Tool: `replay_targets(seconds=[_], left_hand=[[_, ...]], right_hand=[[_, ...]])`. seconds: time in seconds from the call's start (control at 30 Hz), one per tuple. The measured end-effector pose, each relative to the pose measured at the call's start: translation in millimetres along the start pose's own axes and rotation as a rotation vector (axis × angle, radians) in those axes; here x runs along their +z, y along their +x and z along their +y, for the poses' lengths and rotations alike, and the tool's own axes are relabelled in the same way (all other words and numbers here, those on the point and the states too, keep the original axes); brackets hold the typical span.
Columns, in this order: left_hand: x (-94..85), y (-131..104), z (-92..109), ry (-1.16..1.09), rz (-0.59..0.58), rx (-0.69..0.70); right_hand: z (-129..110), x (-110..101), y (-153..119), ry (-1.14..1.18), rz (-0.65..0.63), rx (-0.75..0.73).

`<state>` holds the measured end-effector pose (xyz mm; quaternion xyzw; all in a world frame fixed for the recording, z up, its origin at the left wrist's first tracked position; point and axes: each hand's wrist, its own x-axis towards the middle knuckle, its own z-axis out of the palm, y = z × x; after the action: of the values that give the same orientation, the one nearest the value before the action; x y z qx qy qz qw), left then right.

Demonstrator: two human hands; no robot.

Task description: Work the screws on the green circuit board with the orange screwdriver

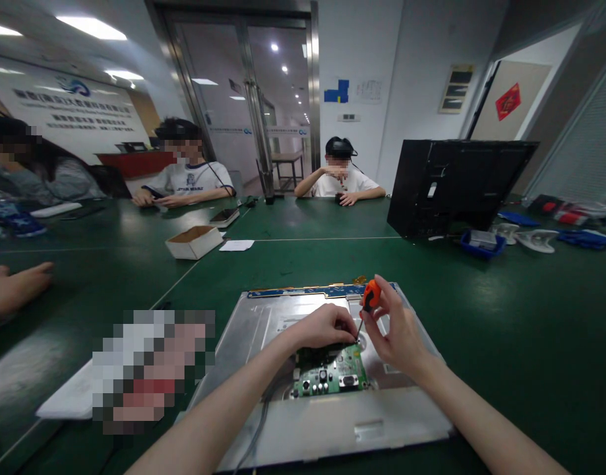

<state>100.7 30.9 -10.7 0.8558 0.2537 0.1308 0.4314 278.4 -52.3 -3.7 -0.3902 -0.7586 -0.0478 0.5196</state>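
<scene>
A flat metal display panel (406, 412) lies on the table in front of me, with a green circuit board (332, 376) on its middle. My right hand (399, 333) grips a screwdriver (371, 295) by its orange and black handle. The screwdriver leans, its shaft slanting down to the board's upper right corner. Beside the tip, my left hand (327, 326) is closed, its fingertips bunched over the board's top edge; whatever they pinch is too small to make out. A grey cable (263, 422) runs from the board toward me, partly under my left forearm.
A white box (194, 243) and a paper slip (237, 245) lie beyond the panel. A black monitor (455, 185) stands at the back right, near a blue tray (482, 244). Other people sit across the table; a co-worker's hand (20, 287) rests at the left.
</scene>
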Motion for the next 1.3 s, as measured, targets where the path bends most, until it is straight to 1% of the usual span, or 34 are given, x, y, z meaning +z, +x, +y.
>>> replay_targets(seconds=[0.23, 0.43, 0.7, 0.83, 1.1, 1.3], left_hand=[[-1.5, -0.3, -1.1, 0.004, -0.023, 0.015], [-1.3, -0.6, -1.3, 0.009, 0.0, 0.014], [-0.7, 0.0, -1.2, -0.002, -0.011, 0.02], [-1.4, -0.2, -0.7, 0.003, -0.013, 0.026], [-1.0, 0.4, -1.1, 0.01, -0.002, 0.017], [-1.2, -0.4, -0.5, 0.008, -0.009, 0.021]], right_hand=[[5.0, 2.0, -2.4, -0.043, 0.032, -0.02], [4.5, 1.4, -1.3, -0.041, 0.033, -0.041], [0.4, 0.3, -1.6, 0.027, -0.013, 0.003], [2.1, 2.4, -2.9, 0.02, 0.007, 0.003], [5.4, 4.2, -3.7, -0.07, 0.058, -0.033], [1.1, 1.1, -1.1, -0.044, 0.022, -0.035]])
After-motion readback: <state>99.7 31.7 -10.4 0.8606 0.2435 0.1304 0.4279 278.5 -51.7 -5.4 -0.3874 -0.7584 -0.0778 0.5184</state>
